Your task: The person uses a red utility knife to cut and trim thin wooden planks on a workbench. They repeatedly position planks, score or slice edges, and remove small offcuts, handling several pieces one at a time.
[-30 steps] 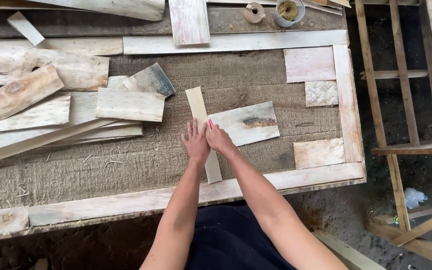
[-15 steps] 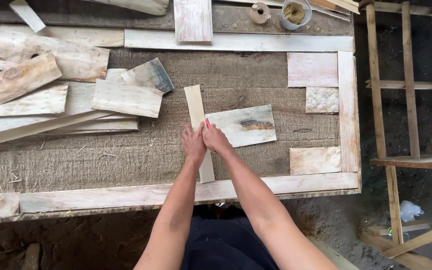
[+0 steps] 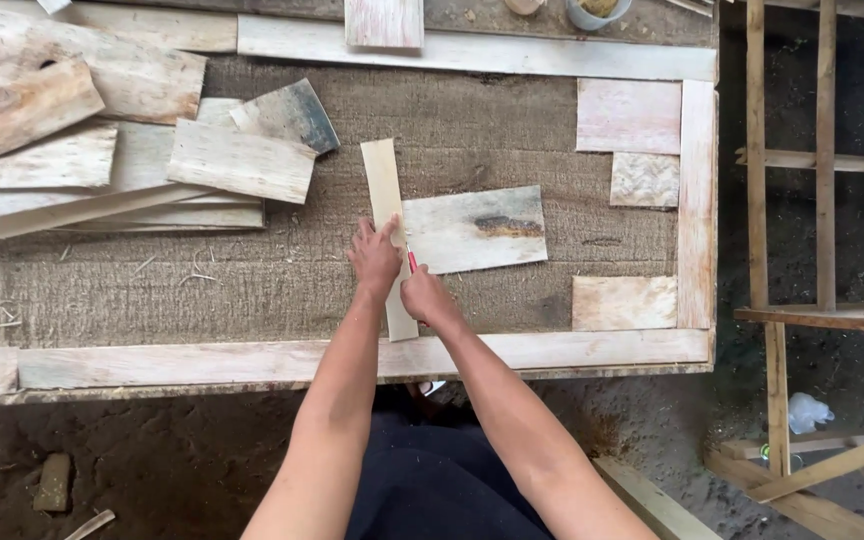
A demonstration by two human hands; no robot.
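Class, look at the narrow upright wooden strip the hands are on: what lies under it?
The narrow strip rests on the coarse brown cloth. The left hand and right hand cover its middle; what lies beneath them cannot be seen.

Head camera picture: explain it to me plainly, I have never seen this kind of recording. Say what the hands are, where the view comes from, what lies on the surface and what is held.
There is no machine here. A person wears a camera on the head, so the head view looks straight down at their own bare arms. The left hand presses flat on a narrow wooden strip that lies upright across a workbench covered in rough cloth. The right hand holds a small red pencil-like tool against the strip's edge, beside a stained flat board. More wood offcuts are piled at the left, and pale rails frame the bench. A wooden rack stands at the right.
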